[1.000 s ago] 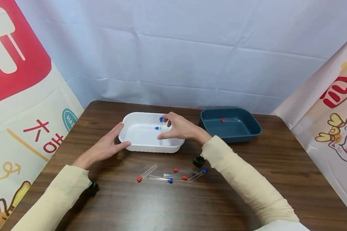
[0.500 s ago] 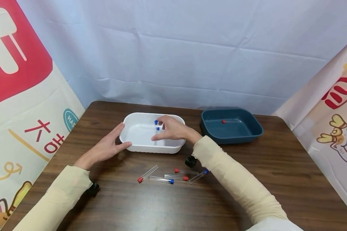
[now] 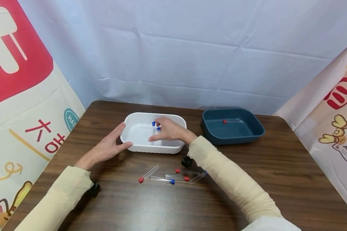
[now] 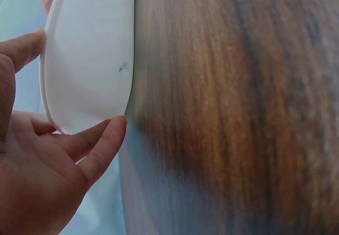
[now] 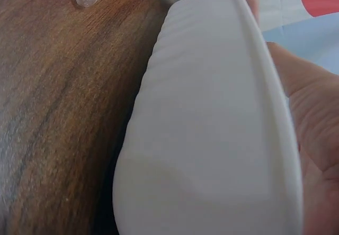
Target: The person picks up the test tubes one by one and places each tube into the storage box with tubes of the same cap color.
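My left hand [image 3: 107, 147] rests with spread, nearly straight fingers against the left end of a white tray [image 3: 156, 149]. In the left wrist view, fingertips [image 4: 117, 123] touch its rim. Inside the tray, my right hand [image 3: 170, 130] pinches a test tube with a blue cap [image 3: 153, 123] between thumb and fingers. Another blue-capped test tube [image 3: 147, 127] lies on the tray floor, its cap beside the held one. The tray's wall [image 5: 201, 113] covers most of the right wrist view and hides the right fingertips.
Several red- and blue-capped test tubes [image 3: 162, 180] lie on the brown wooden table [image 3: 127, 205] in front of the tray. A dark teal tray [image 3: 234, 140] with one red-capped test tube [image 3: 225, 122] stands at the back right. A white curtain [image 3: 176, 57] hangs behind.
My right hand has moved left and slightly down inside the white tray, carrying the blue-capped test tube. The left hand keeps its place on the tray.
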Demonstrator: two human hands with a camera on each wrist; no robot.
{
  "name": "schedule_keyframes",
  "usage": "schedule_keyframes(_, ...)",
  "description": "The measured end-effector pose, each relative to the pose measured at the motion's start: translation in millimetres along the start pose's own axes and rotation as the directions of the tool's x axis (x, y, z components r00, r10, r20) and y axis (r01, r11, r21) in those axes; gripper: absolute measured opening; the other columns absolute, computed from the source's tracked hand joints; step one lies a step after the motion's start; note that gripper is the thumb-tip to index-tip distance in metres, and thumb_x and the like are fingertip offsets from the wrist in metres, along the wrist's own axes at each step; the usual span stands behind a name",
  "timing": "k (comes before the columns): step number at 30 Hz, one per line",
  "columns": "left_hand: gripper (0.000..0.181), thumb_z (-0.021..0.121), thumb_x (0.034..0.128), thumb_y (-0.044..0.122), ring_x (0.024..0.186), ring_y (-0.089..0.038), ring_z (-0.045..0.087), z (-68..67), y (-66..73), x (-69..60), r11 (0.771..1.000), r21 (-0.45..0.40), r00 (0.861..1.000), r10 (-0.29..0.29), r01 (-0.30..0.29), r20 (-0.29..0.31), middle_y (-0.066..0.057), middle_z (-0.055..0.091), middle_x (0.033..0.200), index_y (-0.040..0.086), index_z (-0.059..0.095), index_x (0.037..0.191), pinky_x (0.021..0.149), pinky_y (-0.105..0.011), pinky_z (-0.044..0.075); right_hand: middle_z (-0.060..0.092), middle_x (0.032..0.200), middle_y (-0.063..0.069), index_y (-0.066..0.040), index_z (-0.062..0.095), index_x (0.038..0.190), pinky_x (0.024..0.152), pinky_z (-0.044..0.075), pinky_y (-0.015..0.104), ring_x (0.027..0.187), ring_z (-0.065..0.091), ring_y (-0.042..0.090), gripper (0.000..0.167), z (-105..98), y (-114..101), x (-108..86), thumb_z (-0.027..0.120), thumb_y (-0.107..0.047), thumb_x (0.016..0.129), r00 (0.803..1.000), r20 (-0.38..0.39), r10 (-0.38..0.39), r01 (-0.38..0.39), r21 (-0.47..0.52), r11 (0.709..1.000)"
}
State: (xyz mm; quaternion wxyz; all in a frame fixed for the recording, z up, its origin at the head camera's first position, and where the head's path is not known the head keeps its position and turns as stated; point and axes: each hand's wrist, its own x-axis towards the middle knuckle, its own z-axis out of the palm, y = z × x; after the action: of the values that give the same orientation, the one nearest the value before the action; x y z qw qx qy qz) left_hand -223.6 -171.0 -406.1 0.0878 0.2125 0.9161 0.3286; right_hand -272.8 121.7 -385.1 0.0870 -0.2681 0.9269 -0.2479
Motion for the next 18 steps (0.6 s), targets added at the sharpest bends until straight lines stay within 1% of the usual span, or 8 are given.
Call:
schedule_keyframes(2, 0.099, 0.063, 0.0994, 0.054, 0.155, -0.043, 0.016, 0.0, -0.1, -0.4, 1.0, -0.002, 1.0, 0.0, 0.0, -0.001, -0.02, 0.008, 0.171, 0.003, 0.01, 0.166, 0.119, -0.065, 0.022, 0.063, 0.127, 0.012, 0.0, 0.054, 0.143, 0.093, 0.05, 0.035, 0.105, 0.057, 0.021, 0.083, 1.8, -0.4, 1.6, 0.084, -0.049, 0.083, 1.0, 0.003, 0.007, -0.007, -0.005, 1.0)
schedule_keyframes(7, 0.099, 0.064, 0.0993, 0.054, 0.155, -0.044, 0.016, 0.9, 0.6, 0.3, 1.0, -0.012, 1.0, 0.001, -0.001, -0.001, -0.02, 0.008, 0.171, 0.003, 0.01, 0.166, 0.119, -0.065, 0.022, 0.059, 0.133, 0.014, -0.001, 0.047, 0.151, 0.1, 0.049, 0.036, 0.111, 0.056, 0.022, 0.093, 3.4, -0.3, 1.8, 0.083, -0.053, 0.084, 0.999, 0.018, 0.041, -0.041, -0.015, 0.999)
schedule_keyframes(9, 0.099, 0.064, 0.0993, 0.053, 0.155, -0.043, 0.016, 1.1, 0.6, 0.5, 1.0, -0.014, 1.0, 0.002, -0.002, -0.002, -0.02, 0.008, 0.171, 0.003, 0.01, 0.166, 0.119, -0.065, 0.022, 0.06, 0.134, 0.015, -0.001, 0.046, 0.152, 0.1, 0.049, 0.037, 0.111, 0.057, 0.023, 0.094, 2.6, 0.3, 1.4, 0.083, -0.053, 0.084, 0.999, 0.019, 0.048, -0.048, -0.015, 0.999)
schedule_keyframes(13, 0.099, 0.064, 0.0991, 0.053, 0.155, -0.043, 0.016, 1.2, -0.3, 0.7, 1.0, -0.01, 1.0, -0.001, 0.001, -0.007, -0.019, 0.009, 0.172, 0.003, 0.01, 0.166, 0.119, -0.065, 0.022, 0.061, 0.134, 0.016, 0.0, 0.047, 0.152, 0.098, 0.049, 0.038, 0.109, 0.057, 0.023, 0.09, -1.5, 2.5, -1.0, 0.082, -0.05, 0.086, 0.999, 0.018, 0.05, -0.05, -0.013, 0.999)
schedule_keyframes(18, 0.1, 0.064, 0.0989, 0.054, 0.155, -0.043, 0.016, 1.7, -2.2, 0.7, 1.0, -0.01, 1.0, -0.001, 0.001, -0.009, -0.019, 0.009, 0.172, 0.003, 0.01, 0.166, 0.119, -0.064, 0.023, 0.06, 0.138, 0.017, 0.001, 0.047, 0.152, 0.1, 0.049, 0.039, 0.112, 0.057, 0.025, 0.085, -7.4, 5.4, -7.4, 0.082, -0.044, 0.088, 0.999, 0.014, 0.05, -0.05, -0.004, 0.999)
